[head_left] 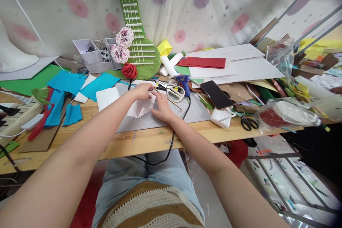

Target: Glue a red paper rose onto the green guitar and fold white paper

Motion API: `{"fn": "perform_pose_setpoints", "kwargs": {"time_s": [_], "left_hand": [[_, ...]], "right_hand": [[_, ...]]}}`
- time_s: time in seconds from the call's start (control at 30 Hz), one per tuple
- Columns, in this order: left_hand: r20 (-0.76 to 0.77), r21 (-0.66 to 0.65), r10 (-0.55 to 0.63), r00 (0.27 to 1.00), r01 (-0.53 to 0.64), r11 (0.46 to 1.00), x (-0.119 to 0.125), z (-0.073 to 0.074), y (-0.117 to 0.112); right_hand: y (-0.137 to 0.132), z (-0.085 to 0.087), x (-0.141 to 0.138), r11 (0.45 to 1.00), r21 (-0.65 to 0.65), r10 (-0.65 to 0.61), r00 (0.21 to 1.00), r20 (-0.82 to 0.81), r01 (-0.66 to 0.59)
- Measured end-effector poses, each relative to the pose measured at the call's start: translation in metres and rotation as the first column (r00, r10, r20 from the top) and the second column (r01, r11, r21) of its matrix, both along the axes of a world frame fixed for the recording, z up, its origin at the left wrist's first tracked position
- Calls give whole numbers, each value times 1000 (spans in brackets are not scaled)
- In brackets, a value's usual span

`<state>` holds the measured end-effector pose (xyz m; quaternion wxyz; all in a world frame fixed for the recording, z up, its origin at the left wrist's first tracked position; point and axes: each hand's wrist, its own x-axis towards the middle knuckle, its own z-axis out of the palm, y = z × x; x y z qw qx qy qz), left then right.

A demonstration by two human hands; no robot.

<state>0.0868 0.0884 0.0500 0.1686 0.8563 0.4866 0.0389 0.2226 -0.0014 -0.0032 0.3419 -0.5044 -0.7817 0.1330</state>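
Note:
A folded sheet of white paper (pixel 139 109) lies on the grey cutting mat (pixel 128 125) in front of me. My left hand (pixel 142 92) reaches over its far edge, fingers closed on it. From the right, my right hand (pixel 161 107) holds the same paper, with bent fingers meeting the left fingertips at the upper corner. White-handled scissors (pixel 179 94) rest just beyond my right hand. Behind them is a blue glue gun (pixel 184 81), its black cord (pixel 173 139) trailing over the table edge. Another white sheet (pixel 107 97) is left of the folded paper, partly behind my left forearm.
A green guitar-shaped piece (pixel 145 55) stands at the back beside a compartment box (pixel 93 57). Blue paper pieces (pixel 66 82) lie left. To the right are a phone (pixel 217 94), a white case (pixel 222 117), black-handled scissors (pixel 249 123) and a red strip (pixel 205 62) on white boards.

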Motion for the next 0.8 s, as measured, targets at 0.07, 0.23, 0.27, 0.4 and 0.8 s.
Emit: {"fn": "perform_pose_setpoints", "kwargs": {"time_s": [0.07,0.23,0.27,0.4,0.8], "left_hand": [[-129,13,18,991,-17,1000,4,3,1],[-277,-4,62,959,-66,998,4,9,1],[-287,-2,63,956,-67,998,3,9,1],[-234,31,27,972,-20,999,-3,5,4],[-179,-154,79,981,-107,982,0,24,10]], "right_hand": [[0,0,1,1000,11,5,1000,-11,-5],[1,1,4,999,-17,-44,997,-65,43],[1,1,5,998,-29,-53,996,-72,51],[1,3,6,996,-49,-75,991,-106,71],[3,-2,8,988,-61,-147,973,-177,139]]}}
